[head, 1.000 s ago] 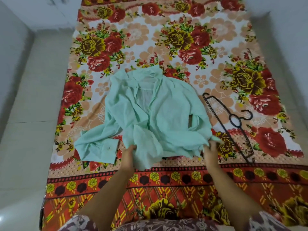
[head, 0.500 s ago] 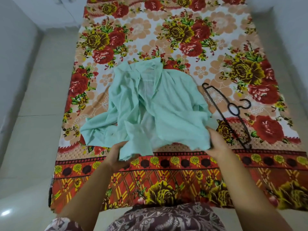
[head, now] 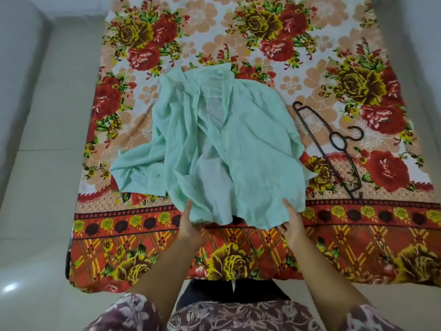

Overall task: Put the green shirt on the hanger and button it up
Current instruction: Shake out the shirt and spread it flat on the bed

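Note:
The pale green shirt (head: 238,144) lies unbuttoned on the floral bedsheet, collar away from me and hem towards me. One sleeve is spread to the left. My left hand (head: 191,226) pinches the hem's left part, thumb on top of the cloth. At the right part of the hem, my right hand (head: 292,223) grips it the same way, fingers tucked under the edge. A dark hanger (head: 334,149) rests flat on the sheet just right of the shirt, apart from both hands, its hook pointing right.
The floral bedsheet (head: 310,56) covers a mattress on the floor and folds down over the near edge. Pale floor tiles (head: 47,163) run along the left side. A light wall (head: 424,68) stands close on the right. My patterned sleeves are at the bottom.
Both hands have shifted inward along the hem and sit closer together. The shirt's lower part lies flatter and more spread towards me. The hanger has not moved.

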